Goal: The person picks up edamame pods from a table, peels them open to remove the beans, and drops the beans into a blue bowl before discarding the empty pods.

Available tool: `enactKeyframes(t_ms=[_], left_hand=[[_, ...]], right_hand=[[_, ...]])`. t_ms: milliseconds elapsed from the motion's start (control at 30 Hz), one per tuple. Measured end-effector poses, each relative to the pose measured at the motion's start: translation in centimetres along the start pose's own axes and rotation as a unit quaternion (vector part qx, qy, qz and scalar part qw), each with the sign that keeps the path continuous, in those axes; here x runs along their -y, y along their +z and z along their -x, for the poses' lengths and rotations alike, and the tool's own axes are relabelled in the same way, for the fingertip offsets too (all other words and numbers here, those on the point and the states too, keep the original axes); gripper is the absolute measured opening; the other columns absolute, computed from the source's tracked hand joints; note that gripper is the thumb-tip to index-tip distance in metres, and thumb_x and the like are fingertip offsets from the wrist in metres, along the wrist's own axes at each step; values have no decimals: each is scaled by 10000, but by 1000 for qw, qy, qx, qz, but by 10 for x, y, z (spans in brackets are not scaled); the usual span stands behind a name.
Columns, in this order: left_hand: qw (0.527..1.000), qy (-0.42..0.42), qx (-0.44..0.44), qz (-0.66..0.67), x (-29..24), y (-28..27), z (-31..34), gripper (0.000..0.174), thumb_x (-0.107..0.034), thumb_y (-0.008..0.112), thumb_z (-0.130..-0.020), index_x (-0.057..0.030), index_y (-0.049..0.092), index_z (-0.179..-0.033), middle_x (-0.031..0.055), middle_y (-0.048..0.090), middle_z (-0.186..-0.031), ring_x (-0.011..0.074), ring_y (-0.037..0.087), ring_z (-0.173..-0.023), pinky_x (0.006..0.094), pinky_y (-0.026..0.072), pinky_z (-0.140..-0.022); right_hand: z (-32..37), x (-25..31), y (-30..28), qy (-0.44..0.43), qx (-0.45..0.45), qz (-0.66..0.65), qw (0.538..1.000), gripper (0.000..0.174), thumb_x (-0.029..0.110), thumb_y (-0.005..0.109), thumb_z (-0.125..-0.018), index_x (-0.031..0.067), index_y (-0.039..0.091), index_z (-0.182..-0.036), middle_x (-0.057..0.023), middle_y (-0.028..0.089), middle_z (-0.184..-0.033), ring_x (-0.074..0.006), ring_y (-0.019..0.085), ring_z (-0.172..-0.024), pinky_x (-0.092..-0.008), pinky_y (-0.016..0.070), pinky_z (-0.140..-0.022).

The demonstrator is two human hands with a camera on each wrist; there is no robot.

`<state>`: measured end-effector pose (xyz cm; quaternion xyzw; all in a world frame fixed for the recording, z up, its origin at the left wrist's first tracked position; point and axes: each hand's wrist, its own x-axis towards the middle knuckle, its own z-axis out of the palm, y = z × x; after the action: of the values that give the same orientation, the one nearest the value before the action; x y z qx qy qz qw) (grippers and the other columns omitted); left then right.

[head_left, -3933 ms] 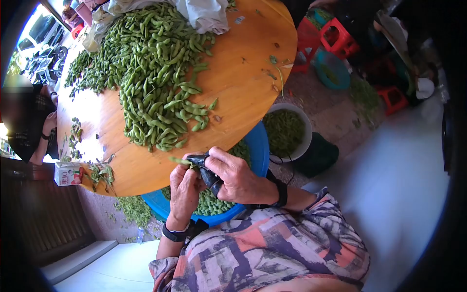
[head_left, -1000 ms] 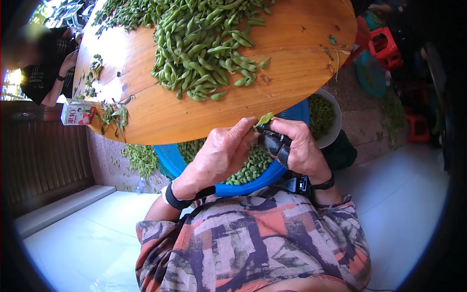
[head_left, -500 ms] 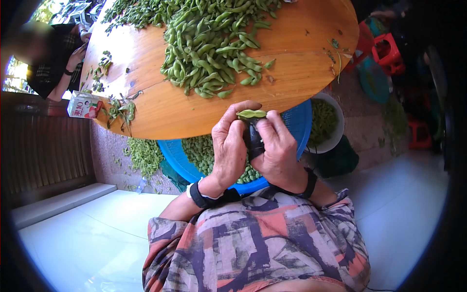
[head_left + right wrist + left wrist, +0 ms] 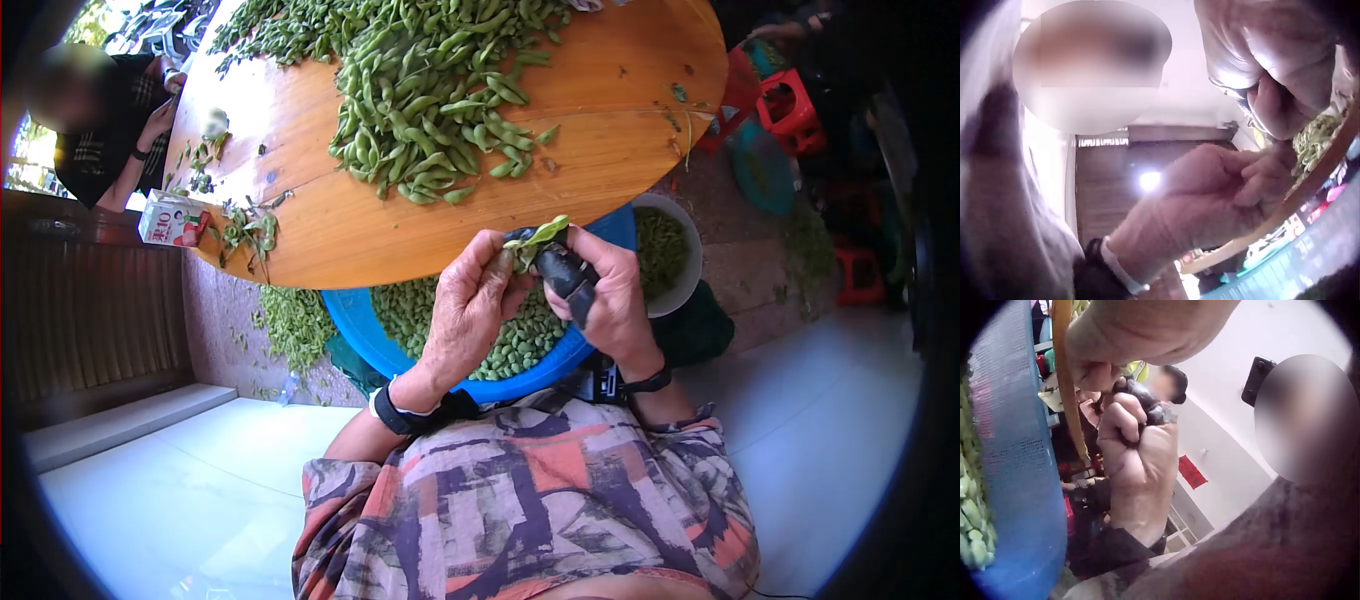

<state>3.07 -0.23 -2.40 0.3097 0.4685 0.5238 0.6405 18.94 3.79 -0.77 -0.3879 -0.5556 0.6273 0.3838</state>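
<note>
A green pod (image 4: pixel 546 232) is held between the two hands, just off the near edge of the wooden table (image 4: pixel 420 250). The left hand (image 4: pixel 468 305) pinches its lower end between thumb and fingers. Curled round its other side is the right hand (image 4: pixel 612 295), with black wrapping (image 4: pixel 566 270) on its thumb or finger. The left wrist view shows the right hand (image 4: pixel 1141 456) with bent fingers beside the pod (image 4: pixel 1140 370). Below the hands, a blue basin (image 4: pixel 350 318) holds many shelled green beans (image 4: pixel 520 345).
Piled pods (image 4: pixel 420 110) cover the table's far part. A drink carton (image 4: pixel 172 218) and plant scraps (image 4: pixel 248 232) lie at its left edge. A pale bucket of pods (image 4: pixel 692 262) stands to the right, near red stools (image 4: pixel 788 112). Another person (image 4: pixel 100 125) sits at the left.
Since half a second ago the pod has gone from lying level to slanting up to the right, and the right hand has turned, showing more of the black wrapping.
</note>
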Motion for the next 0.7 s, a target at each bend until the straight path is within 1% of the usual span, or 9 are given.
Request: enactKeyframes(t_ms=[33,167,267,300,367,500,600,667,700], left_hand=[[1000,-4,9,-21,-3,1,1,162,-135,466,-1023,-41,563,-1113,13,616,-843,59,482,-627,191,363,-534],[998,-19,36,-55,-7,-2,0,179,-136,461,-1018,-21,595,-1050,-19,557,-761,45,423,-591,189,304,-508],[998,-5,55,-42,-4,-5,-2,207,-85,441,-986,2,618,-1048,-28,527,-748,42,411,-602,198,303,-525],[997,17,64,-37,-2,-7,-3,230,-55,429,-965,15,629,-1054,-27,517,-744,41,406,-610,204,303,-534],[996,32,68,-49,3,-14,-4,277,-39,426,-948,23,645,-1106,-24,485,-749,47,395,-628,201,337,-572],[986,-69,133,-72,-5,-17,0,274,-15,457,-929,39,629,-1135,39,640,-916,73,493,-694,218,434,-640],[980,-26,154,-125,-8,-18,3,257,-3,518,-921,19,623,-1155,65,672,-898,111,579,-710,256,486,-664],[886,85,261,-373,-26,-31,5,277,23,544,-881,5,601,-1151,125,683,-889,255,656,-743,323,534,-705],[886,84,261,-373,-33,-35,5,277,23,544,-881,5,601,-1151,125,683,-889,255,656,-743,323,534,-705]], right_hand=[[0,1,-7,59,27,-62,996,150,40,513,-928,-1,626,-1018,-4,553,-692,-44,495,-584,-217,398,-516],[-2,-5,-16,57,57,-169,982,140,72,528,-936,20,630,-1017,34,516,-654,-5,440,-541,-177,345,-486],[4,0,-13,-10,9,77,997,126,83,572,-892,-6,619,-969,-16,553,-753,-78,515,-660,-237,403,-581],[5,-1,-14,-9,10,76,997,126,83,572,-892,-6,619,-969,-16,553,-753,-78,515,-660,-237,403,-581],[9,-2,-21,-35,17,86,996,132,75,585,-869,-17,612,-960,-40,569,-817,-113,543,-736,-262,416,-635],[18,1,-30,41,11,-45,998,207,133,575,-888,19,658,-1040,27,553,-672,-45,506,-572,-207,396,-530],[26,-3,-51,2,-12,-46,999,242,169,557,-902,10,673,-1042,28,579,-650,-10,495,-509,-177,370,-472],[33,9,-85,17,-30,47,998,237,142,568,-875,-11,675,-1019,-15,620,-669,-45,539,-523,-202,392,-481],[37,17,-106,37,-24,126,991,239,121,579,-850,-32,671,-1009,-50,643,-675,-87,574,-537,-232,421,-495]])
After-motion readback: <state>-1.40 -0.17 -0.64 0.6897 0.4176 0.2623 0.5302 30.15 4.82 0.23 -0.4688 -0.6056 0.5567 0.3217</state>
